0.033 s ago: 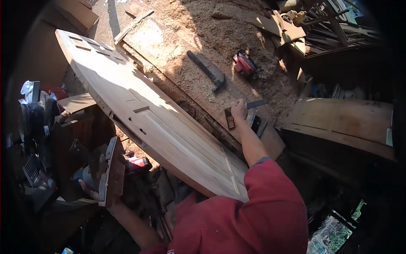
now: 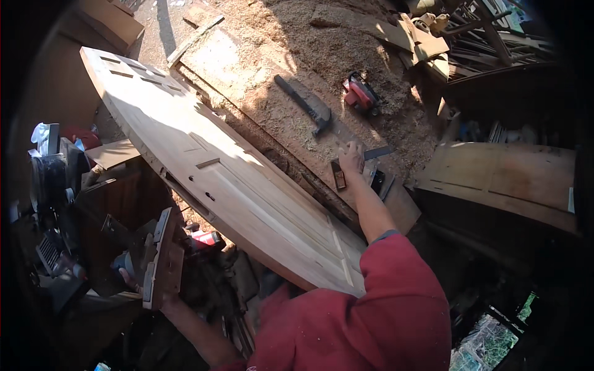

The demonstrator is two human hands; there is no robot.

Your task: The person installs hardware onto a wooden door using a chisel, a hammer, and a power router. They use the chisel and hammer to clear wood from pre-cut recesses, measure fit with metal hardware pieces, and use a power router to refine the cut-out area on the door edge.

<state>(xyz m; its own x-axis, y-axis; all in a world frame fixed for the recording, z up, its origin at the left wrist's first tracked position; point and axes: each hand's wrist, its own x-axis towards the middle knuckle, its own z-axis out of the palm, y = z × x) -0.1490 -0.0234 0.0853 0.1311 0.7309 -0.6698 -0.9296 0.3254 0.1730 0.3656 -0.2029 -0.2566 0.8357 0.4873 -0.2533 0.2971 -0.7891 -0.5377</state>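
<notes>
in the head view, a panelled wooden door slants from far left to near centre. to its right, the right hand rests at a square, fingers bent; whether they grasp it i cannot tell. farther off lie a hammer and a red power tool. near left, a wooden block partly hides the left hand, its grip unclear

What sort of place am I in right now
Most likely a woodworking shop: there's a panelled wooden door with holes cut in it, a hammer nearby, and wood shavings strewn all around.
</notes>
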